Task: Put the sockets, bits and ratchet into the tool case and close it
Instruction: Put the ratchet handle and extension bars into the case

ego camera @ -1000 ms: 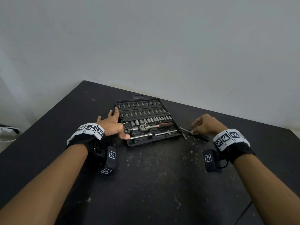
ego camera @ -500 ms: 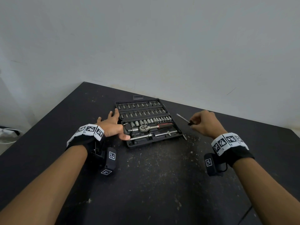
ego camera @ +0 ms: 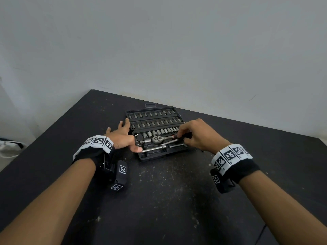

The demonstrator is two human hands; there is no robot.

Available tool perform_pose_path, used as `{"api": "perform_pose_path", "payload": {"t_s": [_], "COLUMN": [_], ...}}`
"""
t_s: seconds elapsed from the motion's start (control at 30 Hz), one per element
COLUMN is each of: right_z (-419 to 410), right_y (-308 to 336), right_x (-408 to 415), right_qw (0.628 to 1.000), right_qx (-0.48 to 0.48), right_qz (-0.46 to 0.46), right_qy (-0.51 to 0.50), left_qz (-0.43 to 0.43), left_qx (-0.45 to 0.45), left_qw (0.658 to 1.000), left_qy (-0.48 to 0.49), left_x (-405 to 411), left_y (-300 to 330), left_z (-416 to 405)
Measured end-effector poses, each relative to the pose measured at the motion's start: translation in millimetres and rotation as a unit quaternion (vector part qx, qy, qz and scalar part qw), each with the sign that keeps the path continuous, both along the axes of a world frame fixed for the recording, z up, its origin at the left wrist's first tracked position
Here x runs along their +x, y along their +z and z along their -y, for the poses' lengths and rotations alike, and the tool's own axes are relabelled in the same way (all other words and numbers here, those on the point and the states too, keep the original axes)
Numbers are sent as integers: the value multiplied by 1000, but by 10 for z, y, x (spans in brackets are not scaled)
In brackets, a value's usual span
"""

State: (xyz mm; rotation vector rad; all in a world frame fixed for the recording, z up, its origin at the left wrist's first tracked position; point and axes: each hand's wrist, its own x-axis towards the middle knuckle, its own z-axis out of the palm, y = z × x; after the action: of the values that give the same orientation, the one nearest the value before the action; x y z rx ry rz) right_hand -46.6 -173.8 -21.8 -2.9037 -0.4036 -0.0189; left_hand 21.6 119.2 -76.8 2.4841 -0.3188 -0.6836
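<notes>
I have the tool case [ego camera: 141, 157] lying open near the far edge of the tabletop [ego camera: 168, 200], its lid flap toward the wall. My left hand [ego camera: 122, 137] rests flat against the case's left edge, fingers spread and relaxed, thumb pressing the near-left corner to steady it. My right hand [ego camera: 196, 135] is over the right end of the case, fingers curled and pinching a thin driver tool [ego camera: 169, 142] with a dark grip, angled down toward the lower slots. The ratchet [ego camera: 158, 138] already sits in its recess at the middle of the case, and the sockets [ego camera: 159, 132] fill the row just behind it; two further rows of bits [ego camera: 152, 114] line the far half.

I judge this to be the seating of one of the last loose pieces. Next I need to line the shaft up with its groove, press it until it sits flush, then free both hands. Whether the right-end slots are filled I cannot tell; my hand hides them.
</notes>
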Motion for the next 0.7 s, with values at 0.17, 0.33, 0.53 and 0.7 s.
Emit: {"api": "perform_pose_path", "payload": {"t_s": [0.17, 0.33, 0.53, 0.7], "right_z": [-53, -39, -59, 99], "right_y": [-46, -83, -145, -191], "right_x": [16, 47, 74, 79], "right_qw": [1000, 1000, 1000, 982], "right_qx": [-8, 2, -5, 97], "right_qz": [9, 17, 9, 40], "right_qy": [5, -3, -3, -160], "left_qz": [-1, -2, -2, -6], "left_qx": [-7, -6, -4, -13], "left_qw": [1000, 1000, 1000, 1000], "left_qy": [0, 3, 4, 7], "left_x": [2, 8, -3, -4], "left_y": [0, -6, -5, -12], "left_z": [-8, -2, -3, -15]}}
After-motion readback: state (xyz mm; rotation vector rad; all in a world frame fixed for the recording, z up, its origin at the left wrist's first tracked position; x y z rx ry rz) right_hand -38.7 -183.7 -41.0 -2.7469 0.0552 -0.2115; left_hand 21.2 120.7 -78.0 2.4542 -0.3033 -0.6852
